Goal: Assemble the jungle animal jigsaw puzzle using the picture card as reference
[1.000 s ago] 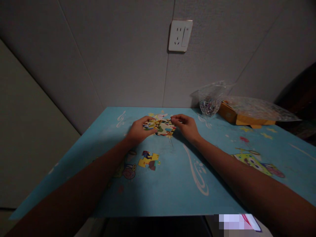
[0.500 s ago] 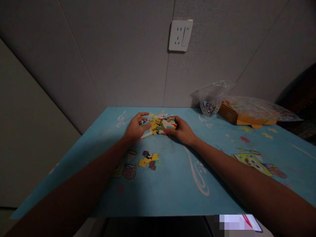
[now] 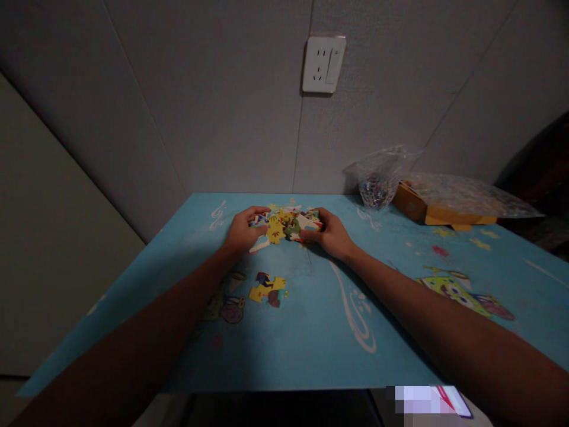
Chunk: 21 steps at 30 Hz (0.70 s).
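Your left hand (image 3: 242, 232) and right hand (image 3: 336, 239) curl around jigsaw pieces (image 3: 275, 229) at 12 o'clock, likely to contain the loose pile.

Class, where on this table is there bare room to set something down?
The table is bare between the small puzzle cluster and its near edge, and between the right forearm and orange box. It is crowded at the puzzle heap, between left hand and right hand, and where the plastic bag sits beside the box.
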### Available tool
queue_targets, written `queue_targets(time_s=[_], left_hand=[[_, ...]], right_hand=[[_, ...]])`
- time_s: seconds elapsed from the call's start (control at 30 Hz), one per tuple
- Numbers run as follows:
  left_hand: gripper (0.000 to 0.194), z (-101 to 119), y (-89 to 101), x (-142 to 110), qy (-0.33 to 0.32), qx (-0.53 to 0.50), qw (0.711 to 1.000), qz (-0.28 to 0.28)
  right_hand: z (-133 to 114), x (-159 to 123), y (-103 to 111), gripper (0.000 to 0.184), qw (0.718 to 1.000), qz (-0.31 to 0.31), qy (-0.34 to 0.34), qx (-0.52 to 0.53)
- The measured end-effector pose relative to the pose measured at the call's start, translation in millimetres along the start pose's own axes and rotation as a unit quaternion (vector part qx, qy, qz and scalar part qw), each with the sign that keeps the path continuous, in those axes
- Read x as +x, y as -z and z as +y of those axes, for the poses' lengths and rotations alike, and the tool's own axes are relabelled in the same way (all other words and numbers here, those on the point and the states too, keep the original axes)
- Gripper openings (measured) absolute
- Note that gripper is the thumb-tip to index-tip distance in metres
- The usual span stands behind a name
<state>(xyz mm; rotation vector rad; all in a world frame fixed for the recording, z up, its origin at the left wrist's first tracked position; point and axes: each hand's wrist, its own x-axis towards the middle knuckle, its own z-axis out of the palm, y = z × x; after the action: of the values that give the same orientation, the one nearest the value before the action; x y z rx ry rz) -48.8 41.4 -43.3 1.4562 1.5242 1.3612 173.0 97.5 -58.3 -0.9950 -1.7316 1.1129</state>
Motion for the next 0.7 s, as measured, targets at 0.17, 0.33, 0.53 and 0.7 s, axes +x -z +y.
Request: queue_targets(time_s=[0.17,0.33,0.53,0.7], left_hand=[[0.057,-5.9,1.7,3.3,-0.033,-0.016,0.999,-0.027],[0.051,-6.1,1.9,2.2,-0.063,0.002,0.998,-0.024],[0.044,-4.2,1.1,-0.5,-0.048,-0.01,0.999,0.007],[0.041,-4.1,2.7,-1.0,-0.039,-0.028,0.999,-0.003]], right_hand=[[1.3,-0.5,0.8,0.051,1.0,-0.003,-0.004,0.0],[1.2,-1.2,1.7,0.051,1.0,-0.005,0.019,-0.013],[-5.3,-2.1,3.2,0.049,0.998,0.04,0.018,-0.04],[-3.5,-1.9,7.4,0.051,0.999,0.031,0.026,-0.036]])
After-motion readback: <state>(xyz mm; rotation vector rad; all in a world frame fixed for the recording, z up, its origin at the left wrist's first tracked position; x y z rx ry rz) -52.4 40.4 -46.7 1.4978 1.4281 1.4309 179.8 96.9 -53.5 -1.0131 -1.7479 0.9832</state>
